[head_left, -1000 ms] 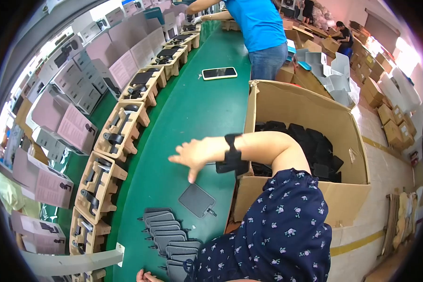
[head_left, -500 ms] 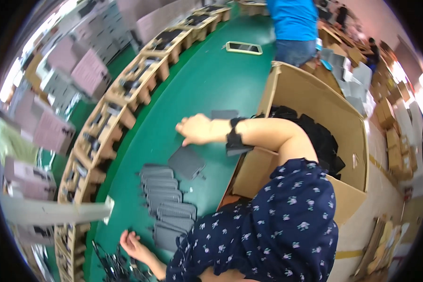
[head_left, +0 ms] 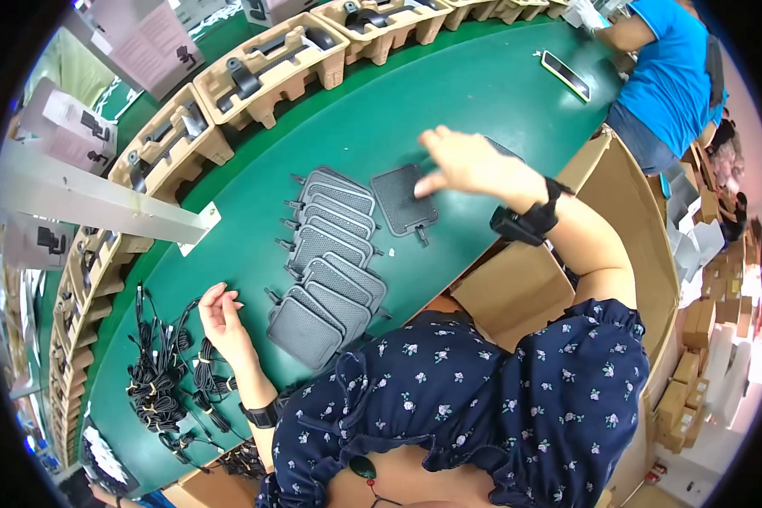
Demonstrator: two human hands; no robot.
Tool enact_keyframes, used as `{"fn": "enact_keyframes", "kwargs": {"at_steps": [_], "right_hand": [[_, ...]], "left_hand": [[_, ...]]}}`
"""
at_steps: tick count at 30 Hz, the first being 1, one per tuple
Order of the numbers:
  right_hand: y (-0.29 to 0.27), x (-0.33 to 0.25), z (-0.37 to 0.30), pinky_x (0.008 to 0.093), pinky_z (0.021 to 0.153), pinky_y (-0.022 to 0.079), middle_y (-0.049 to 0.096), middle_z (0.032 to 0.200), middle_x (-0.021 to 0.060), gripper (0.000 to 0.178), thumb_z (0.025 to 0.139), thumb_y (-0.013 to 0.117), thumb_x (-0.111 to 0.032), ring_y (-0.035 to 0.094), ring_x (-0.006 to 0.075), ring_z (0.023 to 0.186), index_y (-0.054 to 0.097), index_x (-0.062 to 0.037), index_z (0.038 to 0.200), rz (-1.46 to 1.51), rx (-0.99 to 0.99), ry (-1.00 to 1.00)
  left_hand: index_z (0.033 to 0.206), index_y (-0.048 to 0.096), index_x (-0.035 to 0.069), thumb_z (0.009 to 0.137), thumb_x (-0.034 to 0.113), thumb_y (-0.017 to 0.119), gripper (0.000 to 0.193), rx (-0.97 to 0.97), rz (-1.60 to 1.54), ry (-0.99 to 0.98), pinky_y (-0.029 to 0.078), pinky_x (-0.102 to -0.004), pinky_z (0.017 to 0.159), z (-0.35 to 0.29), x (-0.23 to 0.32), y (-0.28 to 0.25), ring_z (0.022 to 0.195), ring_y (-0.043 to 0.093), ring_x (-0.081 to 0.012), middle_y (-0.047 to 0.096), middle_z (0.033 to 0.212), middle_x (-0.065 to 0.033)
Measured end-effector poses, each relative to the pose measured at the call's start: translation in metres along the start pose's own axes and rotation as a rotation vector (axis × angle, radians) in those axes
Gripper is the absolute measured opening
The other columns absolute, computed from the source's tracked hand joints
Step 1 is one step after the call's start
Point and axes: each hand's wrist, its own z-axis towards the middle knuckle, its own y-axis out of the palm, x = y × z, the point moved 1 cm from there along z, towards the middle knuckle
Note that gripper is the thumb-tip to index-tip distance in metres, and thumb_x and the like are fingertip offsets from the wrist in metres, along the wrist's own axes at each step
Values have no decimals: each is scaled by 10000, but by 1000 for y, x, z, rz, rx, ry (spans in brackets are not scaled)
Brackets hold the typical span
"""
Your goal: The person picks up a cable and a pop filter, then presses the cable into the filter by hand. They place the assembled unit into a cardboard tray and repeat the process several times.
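My right hand (head_left: 464, 162) hovers over the far edge of a single dark grey flat panel (head_left: 398, 196) with a small jointed tab. Its fingers are apart, and the thumb overlaps the panel; whether it touches, I cannot tell. Part of another dark panel (head_left: 505, 150) shows behind that hand. To the left, several similar panels (head_left: 334, 237) lie overlapped in a row running toward me, tabs mostly facing left. My left hand (head_left: 225, 325) is held palm up with loosely bent, separate fingers and nothing in it. Beside it lie tied bundles of black cable (head_left: 157, 385).
A large open cardboard box (head_left: 516, 292) stands at the table's right edge. Moulded pulp trays (head_left: 267, 72) with black parts line the far left side. A pale post (head_left: 102, 190) juts in from the left. Farther off are a phone (head_left: 565, 76) and a person in blue (head_left: 677, 72).
The view has turned and shifted, bringing more cable bundles into sight. My right hand stays near the single panel, its fingers now more spread. My left hand remains beside the cables, empty.
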Motion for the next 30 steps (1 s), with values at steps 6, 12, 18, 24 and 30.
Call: {"fn": "enact_keyframes", "kwargs": {"at_steps": [6,12,18,24,30], "right_hand": [[44,-59,-22,394,781,473,368,1267,245,957,621,649,-566,443,321,1041,283,-57,1343,-208,147,-184],[44,-54,-22,409,809,463,341,1309,253,704,756,619,-323,449,342,1063,313,-32,1319,-179,136,-259],[-5,-6,21,431,662,478,605,766,179,252,794,549,-200,593,362,746,546,-62,1005,107,307,-1],[-81,84,113,332,675,462,615,834,87,206,784,629,-243,585,240,766,629,-69,894,204,1107,-95],[-112,144,198,259,657,448,636,815,68,299,806,639,-233,572,146,708,601,13,972,657,1105,117]], "left_hand": [[1025,524,-1,872,0,494,155,-13,-44,-8,422,-207,694,-2,-2,-2,805,534,-96,553,970,-52],[1017,509,-2,860,-40,472,166,4,-48,-4,454,-215,657,-3,-8,-7,806,550,-106,529,1037,-77],[1015,510,-7,865,-29,473,156,27,-36,30,448,-211,653,-2,-17,-11,778,537,-97,529,1018,-77],[969,524,-3,870,-36,454,125,67,-7,85,459,-199,594,-1,-23,-12,761,537,-100,519,1019,-84],[931,522,-12,866,-59,436,118,115,82,117,474,-206,580,-5,-13,-10,744,535,-108,488,1029,-96]]}}
